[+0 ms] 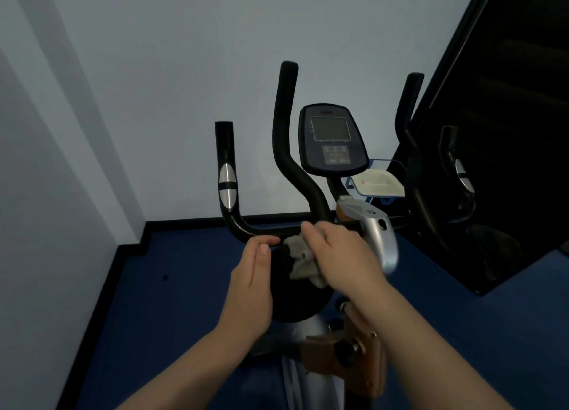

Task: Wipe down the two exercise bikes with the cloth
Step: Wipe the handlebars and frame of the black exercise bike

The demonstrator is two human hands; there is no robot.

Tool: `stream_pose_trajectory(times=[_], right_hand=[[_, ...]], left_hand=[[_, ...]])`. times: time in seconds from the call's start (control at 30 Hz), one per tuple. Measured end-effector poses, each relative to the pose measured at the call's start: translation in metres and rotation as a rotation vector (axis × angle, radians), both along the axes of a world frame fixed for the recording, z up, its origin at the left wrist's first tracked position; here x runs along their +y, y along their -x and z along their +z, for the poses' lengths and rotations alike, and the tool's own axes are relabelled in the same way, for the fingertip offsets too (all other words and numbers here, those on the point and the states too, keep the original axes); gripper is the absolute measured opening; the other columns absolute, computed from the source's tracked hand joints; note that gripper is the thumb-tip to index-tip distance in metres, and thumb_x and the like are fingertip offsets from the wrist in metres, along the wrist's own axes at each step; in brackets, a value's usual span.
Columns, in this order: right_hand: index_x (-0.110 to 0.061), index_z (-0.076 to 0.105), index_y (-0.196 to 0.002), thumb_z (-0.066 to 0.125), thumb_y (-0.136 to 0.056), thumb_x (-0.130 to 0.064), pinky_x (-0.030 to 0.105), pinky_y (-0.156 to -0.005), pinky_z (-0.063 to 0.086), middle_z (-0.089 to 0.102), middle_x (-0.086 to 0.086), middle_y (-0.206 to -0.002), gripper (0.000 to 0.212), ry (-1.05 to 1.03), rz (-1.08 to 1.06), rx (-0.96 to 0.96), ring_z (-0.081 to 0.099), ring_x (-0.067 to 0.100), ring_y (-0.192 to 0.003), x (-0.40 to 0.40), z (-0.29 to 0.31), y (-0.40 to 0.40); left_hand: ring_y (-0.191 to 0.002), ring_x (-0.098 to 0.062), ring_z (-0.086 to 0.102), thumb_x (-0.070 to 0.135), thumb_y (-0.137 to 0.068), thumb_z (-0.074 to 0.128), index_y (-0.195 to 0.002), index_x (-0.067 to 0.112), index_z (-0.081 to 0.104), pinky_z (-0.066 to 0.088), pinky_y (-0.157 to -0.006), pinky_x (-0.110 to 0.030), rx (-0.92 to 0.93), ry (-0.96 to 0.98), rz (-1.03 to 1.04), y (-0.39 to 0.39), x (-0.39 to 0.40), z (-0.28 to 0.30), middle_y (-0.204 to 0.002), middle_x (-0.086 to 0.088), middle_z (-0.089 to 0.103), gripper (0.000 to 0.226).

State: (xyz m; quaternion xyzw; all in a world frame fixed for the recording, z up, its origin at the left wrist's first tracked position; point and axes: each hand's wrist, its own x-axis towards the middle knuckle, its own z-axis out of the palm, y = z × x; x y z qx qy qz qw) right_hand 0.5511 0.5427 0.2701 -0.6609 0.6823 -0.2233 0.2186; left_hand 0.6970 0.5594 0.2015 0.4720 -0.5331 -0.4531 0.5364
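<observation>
Mid-wipe on handlebar crossbar of one exercise bike [380, 240]; task judged well short of done.

Right hand [340, 257] wrapped round crumpled grey cloth [303, 260], pressing it to crossbar [261, 231] near centre post. Left hand [254, 277] flat-fingered, fingertips resting against bar beside cloth, gripping nothing. Console [333, 140], upright grips, silver frame showing no sign either way of wiping. Second bike not identifiable; dark shapes at right possibly a mirror [508, 101]. Likely both bikes' remaining surfaces left.

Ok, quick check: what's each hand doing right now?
Left hand: open, fingers straight, touching the handlebar, holding nothing.
Right hand: gripping the cloth against the handlebar.
</observation>
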Motion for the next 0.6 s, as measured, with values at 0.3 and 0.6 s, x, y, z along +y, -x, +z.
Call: stream_pose_trajectory(times=[0.3, 0.6], right_hand=[[-0.025, 0.048, -0.091, 0.035, -0.099, -0.047, 0.028, -0.063, 0.037, 0.053, -0.007, -0.090, 0.026, 0.074, -0.252, -0.337, 0.053, 0.002, -0.079, 0.027, -0.035, 0.018], [-0.033, 0.059, -0.103, 0.051, -0.095, -0.044, 0.031, -0.083, 0.046, 0.054, -0.009, -0.103, 0.017, 0.196, -0.195, -0.281, 0.052, 0.011, -0.100, 0.020, -0.020, 0.000]], left_hand=[[-0.085, -0.003, 0.063, 0.046, -0.097, 0.030, -0.104, 0.033, 0.061, 0.049, -0.069, -0.012, -0.054, -0.001, -0.011, -0.003, -0.001, 0.000, -0.093, 0.015, 0.067, 0.034], [-0.081, -0.001, 0.061, 0.047, -0.094, 0.030, -0.104, 0.029, 0.060, 0.047, -0.064, -0.011, -0.062, 0.004, -0.053, -0.004, 0.000, 0.005, -0.091, 0.016, 0.065, 0.036]])
